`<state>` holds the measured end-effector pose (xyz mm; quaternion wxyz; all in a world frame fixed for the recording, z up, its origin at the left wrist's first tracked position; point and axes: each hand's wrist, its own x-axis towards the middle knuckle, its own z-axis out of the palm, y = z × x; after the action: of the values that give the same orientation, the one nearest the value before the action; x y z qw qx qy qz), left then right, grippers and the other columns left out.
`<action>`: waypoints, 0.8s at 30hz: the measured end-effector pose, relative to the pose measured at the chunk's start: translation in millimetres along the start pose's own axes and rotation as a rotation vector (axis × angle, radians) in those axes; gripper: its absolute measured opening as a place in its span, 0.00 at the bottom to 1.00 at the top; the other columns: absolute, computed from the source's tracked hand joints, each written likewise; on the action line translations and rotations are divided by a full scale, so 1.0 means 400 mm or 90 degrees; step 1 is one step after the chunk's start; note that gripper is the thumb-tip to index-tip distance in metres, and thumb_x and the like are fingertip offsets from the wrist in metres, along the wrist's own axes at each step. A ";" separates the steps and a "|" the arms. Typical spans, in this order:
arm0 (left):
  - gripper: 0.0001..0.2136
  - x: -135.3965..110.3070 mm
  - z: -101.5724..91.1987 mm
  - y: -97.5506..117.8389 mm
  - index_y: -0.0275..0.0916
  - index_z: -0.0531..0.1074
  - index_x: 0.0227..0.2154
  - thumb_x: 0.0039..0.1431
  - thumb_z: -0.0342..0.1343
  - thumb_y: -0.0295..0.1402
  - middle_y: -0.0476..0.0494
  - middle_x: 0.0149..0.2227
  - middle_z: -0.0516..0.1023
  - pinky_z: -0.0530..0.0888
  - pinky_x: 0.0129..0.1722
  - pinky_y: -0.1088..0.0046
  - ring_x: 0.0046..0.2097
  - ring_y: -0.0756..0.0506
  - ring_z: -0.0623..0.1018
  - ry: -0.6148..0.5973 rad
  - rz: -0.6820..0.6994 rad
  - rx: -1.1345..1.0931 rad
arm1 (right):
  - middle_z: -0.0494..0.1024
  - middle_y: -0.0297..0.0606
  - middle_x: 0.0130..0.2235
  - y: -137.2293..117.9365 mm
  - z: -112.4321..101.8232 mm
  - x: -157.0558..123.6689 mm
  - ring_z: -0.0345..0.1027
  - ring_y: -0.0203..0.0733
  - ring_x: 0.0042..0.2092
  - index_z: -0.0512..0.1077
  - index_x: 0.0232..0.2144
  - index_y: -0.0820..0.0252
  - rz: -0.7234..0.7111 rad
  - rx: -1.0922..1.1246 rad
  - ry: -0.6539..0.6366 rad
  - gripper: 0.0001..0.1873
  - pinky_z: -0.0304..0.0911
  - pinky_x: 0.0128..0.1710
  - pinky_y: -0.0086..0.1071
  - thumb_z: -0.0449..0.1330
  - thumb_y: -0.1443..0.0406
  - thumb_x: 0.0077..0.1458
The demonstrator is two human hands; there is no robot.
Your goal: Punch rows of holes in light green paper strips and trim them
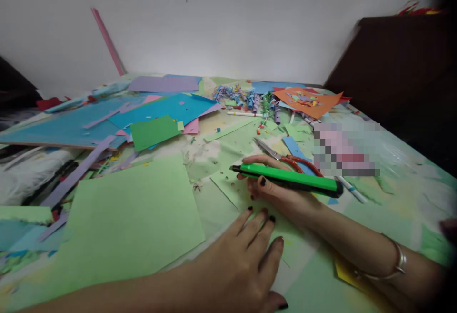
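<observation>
My right hand (276,191) is closed around a green utility knife (289,178), held flat with its tip pointing left over a light green paper piece (232,184). My left hand (237,267) lies flat with fingers stretched out on the table just in front of it, touching light green paper. A large light green sheet (132,217) lies to the left of both hands. Red-handled scissors (285,158) rest just behind the knife.
Blue (71,125), dark green (154,132), purple (164,83) and orange (307,101) sheets cover the far table, with curled paper scraps (246,98) and a white pen (244,113). A dark cabinet (403,79) stands at right; a pink strip (107,41) leans on the wall.
</observation>
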<state>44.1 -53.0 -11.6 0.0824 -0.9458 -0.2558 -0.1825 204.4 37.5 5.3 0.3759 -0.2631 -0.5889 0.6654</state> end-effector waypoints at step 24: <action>0.25 -0.009 0.007 0.009 0.25 0.72 0.45 0.58 0.51 0.46 0.27 0.46 0.78 0.72 0.47 0.55 0.49 0.29 0.77 0.038 -0.134 0.065 | 0.73 0.30 0.22 -0.021 -0.043 0.027 0.65 0.28 0.23 0.76 0.31 0.64 0.107 -0.333 -0.080 0.05 0.63 0.22 0.19 0.62 0.70 0.50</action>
<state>43.9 -57.2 -15.7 0.1186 -0.9025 -0.3597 -0.2053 213.3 56.7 11.8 0.2018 -0.3574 -0.7386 0.5347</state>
